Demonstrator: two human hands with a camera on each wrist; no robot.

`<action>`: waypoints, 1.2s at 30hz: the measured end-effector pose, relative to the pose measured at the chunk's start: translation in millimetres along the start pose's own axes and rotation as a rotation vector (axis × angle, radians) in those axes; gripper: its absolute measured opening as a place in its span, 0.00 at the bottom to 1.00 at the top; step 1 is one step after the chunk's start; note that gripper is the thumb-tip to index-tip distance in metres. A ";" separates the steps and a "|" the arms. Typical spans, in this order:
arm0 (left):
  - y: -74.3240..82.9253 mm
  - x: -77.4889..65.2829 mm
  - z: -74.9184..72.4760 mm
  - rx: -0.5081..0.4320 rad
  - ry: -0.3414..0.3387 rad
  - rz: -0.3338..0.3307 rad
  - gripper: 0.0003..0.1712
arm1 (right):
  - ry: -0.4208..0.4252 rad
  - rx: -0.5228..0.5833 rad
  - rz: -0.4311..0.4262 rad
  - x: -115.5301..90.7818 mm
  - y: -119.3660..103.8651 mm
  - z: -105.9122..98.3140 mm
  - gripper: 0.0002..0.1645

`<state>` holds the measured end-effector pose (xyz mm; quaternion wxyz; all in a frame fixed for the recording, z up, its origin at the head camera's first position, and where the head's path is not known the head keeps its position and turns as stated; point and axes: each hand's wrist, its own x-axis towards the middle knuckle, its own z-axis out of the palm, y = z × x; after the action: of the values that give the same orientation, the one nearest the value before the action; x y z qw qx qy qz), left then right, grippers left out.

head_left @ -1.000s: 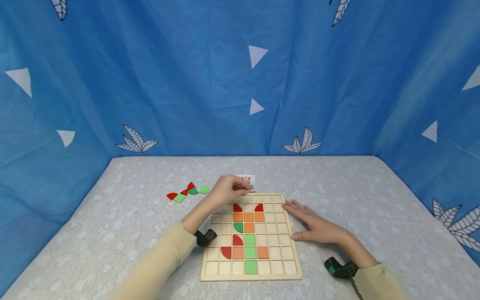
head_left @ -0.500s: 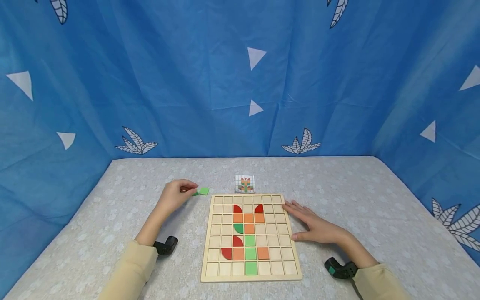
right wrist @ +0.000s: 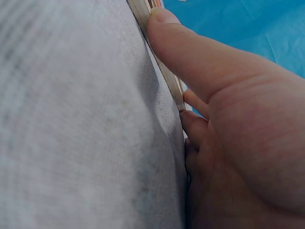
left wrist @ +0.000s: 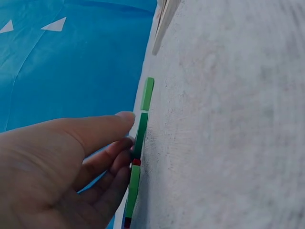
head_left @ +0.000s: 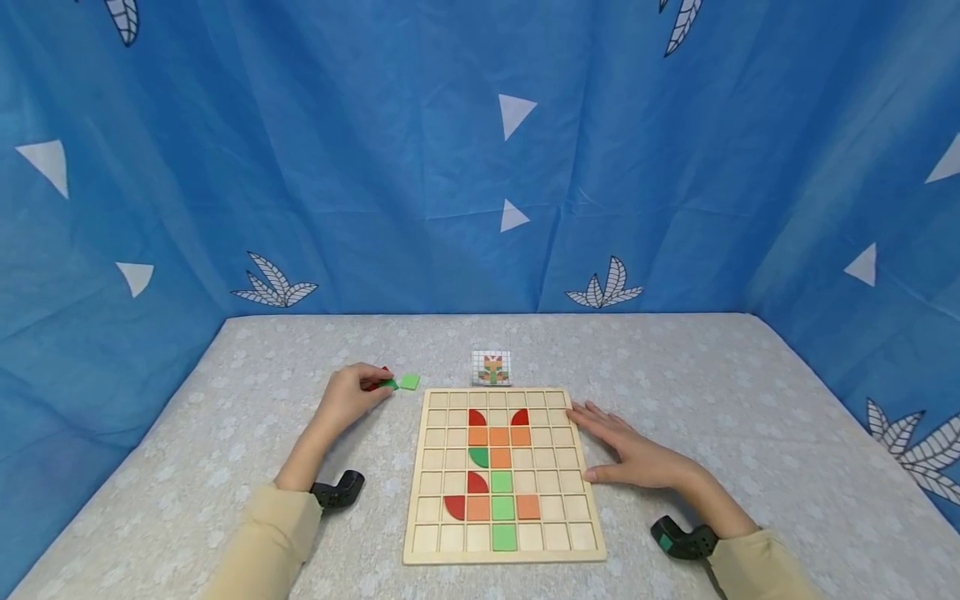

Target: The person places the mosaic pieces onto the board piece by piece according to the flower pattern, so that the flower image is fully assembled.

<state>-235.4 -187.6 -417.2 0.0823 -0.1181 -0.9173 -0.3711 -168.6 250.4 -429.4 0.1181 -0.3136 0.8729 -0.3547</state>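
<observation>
My left hand [head_left: 352, 395] is over the loose tiles left of the board, thumb and fingers close around a dark green quarter-circle tile [head_left: 389, 383]. In the left wrist view a gap shows between thumb and fingertips, beside the flat dark green tile [left wrist: 140, 136]. A light green square tile [head_left: 410, 381] lies just right of it. Part of a red tile [head_left: 386, 369] shows behind the fingers; other tiles are mostly hidden by the hand. My right hand [head_left: 633, 454] rests with fingers spread along the right edge of the wooden grid board [head_left: 551, 483], thumb and fingertips touching it.
A small pattern card [head_left: 492, 367] lies behind the board. Red, orange and green tiles, such as an orange square [head_left: 528, 507], sit in the board's cells. Patterned cloth [head_left: 675, 375] covers the table, and a blue curtain [head_left: 405, 167] surrounds it.
My left hand has moved left from above the board's far edge to the loose tiles, then shifted slightly there, uncovering more of the dark green one. The right hand has stayed put.
</observation>
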 end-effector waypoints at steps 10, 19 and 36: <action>-7.6 0.6 3.9 0.042 0.032 0.038 0.16 | -0.002 0.001 -0.006 -0.9 0.0 -0.4 0.49; -7.4 2.8 10.0 0.030 0.020 0.045 0.17 | 0.004 0.010 -0.015 -0.9 -1.2 -1.1 0.49; -7.5 1.9 11.6 0.077 0.027 0.063 0.14 | 0.012 -0.023 -0.017 0.2 0.8 -1.3 0.51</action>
<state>-240.1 -184.4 -430.0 0.1109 -0.1384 -0.9256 -0.3344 -169.7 251.4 -429.0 0.1064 -0.3200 0.8749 -0.3476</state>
